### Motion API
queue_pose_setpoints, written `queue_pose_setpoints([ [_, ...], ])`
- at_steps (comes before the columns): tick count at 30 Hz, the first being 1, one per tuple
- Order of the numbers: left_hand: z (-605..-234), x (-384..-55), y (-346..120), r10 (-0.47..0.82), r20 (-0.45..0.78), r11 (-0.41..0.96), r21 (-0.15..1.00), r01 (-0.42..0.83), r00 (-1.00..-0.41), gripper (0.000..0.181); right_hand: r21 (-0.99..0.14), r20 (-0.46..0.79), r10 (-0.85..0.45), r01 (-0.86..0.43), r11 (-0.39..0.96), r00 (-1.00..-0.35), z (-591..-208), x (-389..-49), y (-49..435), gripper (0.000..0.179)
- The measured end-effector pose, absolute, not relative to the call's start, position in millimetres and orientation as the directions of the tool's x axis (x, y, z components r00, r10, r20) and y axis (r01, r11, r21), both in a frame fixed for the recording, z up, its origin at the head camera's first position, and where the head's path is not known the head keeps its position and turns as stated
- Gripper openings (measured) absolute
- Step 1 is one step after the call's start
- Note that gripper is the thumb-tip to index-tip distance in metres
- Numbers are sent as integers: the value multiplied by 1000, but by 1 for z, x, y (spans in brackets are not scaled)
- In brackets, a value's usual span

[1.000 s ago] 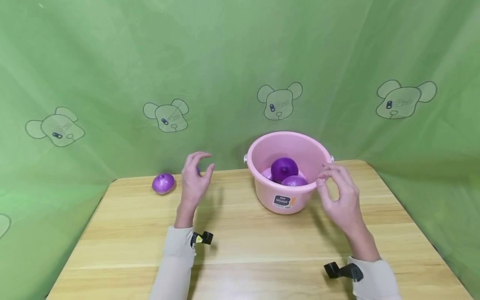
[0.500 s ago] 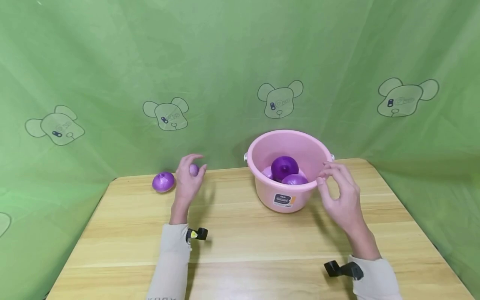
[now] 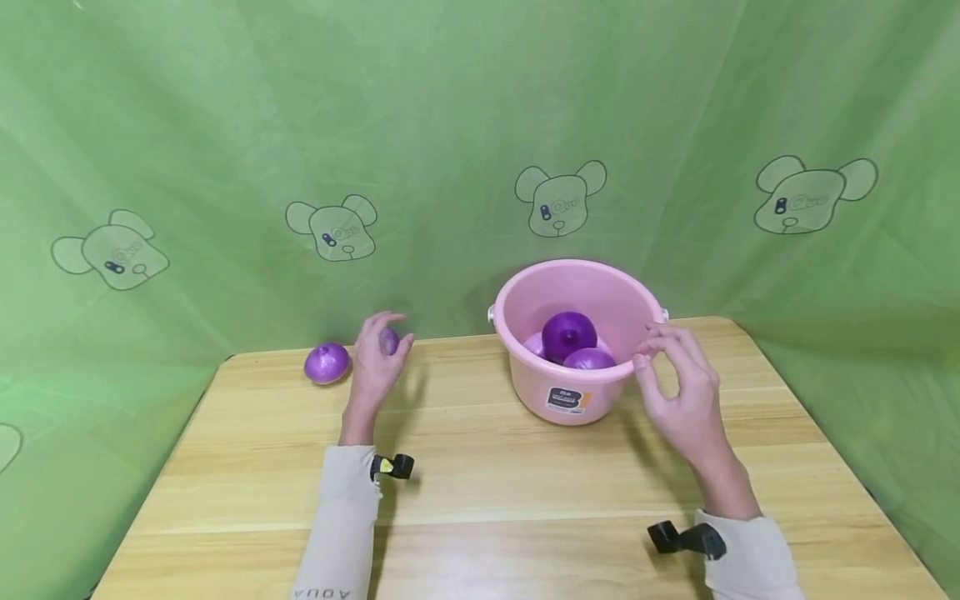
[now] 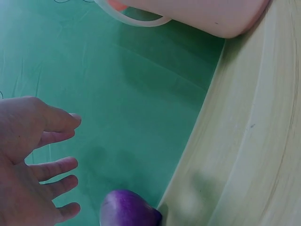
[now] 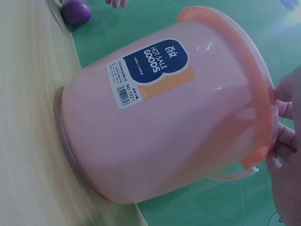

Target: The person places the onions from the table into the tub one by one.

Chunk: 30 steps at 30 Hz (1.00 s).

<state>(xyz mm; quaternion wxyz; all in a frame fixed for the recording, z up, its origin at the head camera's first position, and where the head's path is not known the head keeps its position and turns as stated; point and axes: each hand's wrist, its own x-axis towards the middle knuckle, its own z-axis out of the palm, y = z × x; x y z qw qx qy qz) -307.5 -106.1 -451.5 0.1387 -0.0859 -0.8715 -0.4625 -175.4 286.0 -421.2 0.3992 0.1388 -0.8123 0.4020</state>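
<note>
My left hand (image 3: 373,360) hovers over the back of the table with fingers gently bent. A purple onion (image 3: 389,341) shows behind the gap between its thumb and fingers. The left wrist view has that onion (image 4: 127,209) apart from the fingertips, below the hand (image 4: 28,165). Left of the hand lies another purple onion (image 3: 327,363). My right hand (image 3: 684,396) pinches the rim of a pink bucket (image 3: 551,390), thumb and fingers at its edge in the right wrist view. Inside sit a dark onion (image 3: 569,336) and lighter ones (image 3: 589,359), partly hidden.
The bucket stands upright on a wooden table (image 3: 480,500), toward the back right. A green curtain (image 3: 450,167) with mouse-head drawings hangs right behind the table's back edge and along both sides. The bucket's white handle (image 4: 136,21) hangs down at the back.
My left hand has moved left and slightly down, and the onion behind it now shows between thumb and fingers. The right hand keeps its place on the bucket's rim.
</note>
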Motion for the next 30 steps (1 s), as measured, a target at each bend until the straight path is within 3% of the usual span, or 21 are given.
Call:
queue_pose_setpoints([
  [14,-466,-314,-108,55,236,584,780,223,-970,45,-540,765,100,-550,637,-636,-422,-176,286,10],
  [30,-476,-319,-112,20,219,609,771,185,-976,43,-534,779,111,-560,633,-617,-423,-178,284,9],
])
